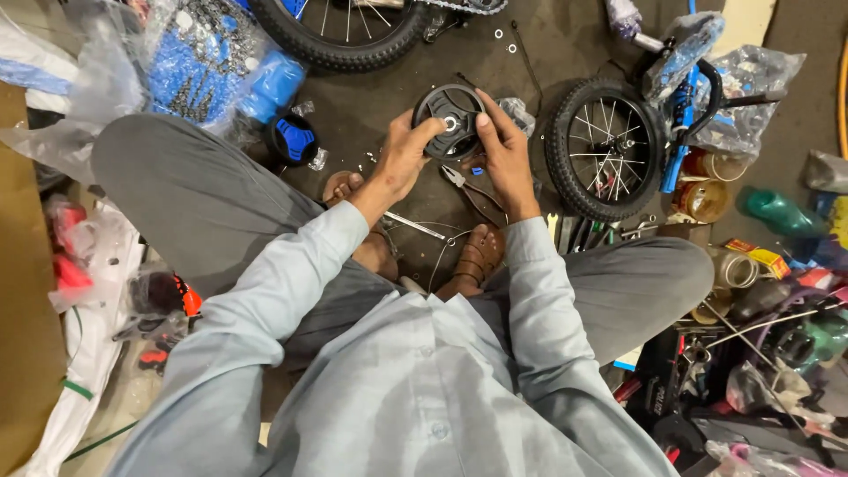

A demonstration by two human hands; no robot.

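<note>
Two hands (pixel 402 159) (pixel 505 155); one small black wheel (pixel 449 121); two spoked wheels (pixel 605 147) (pixel 340 31); one pliers (pixel 468 187).

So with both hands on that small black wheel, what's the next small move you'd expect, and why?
Probably a small turn or press of the right hand's fingertips at the hub. Both hands hold the small black wheel above the floor, the left hand gripping its rim, the right hand's fingers at the pale centre. Pliers lie just below, unused, so the work looks to be by finger for now.
</note>
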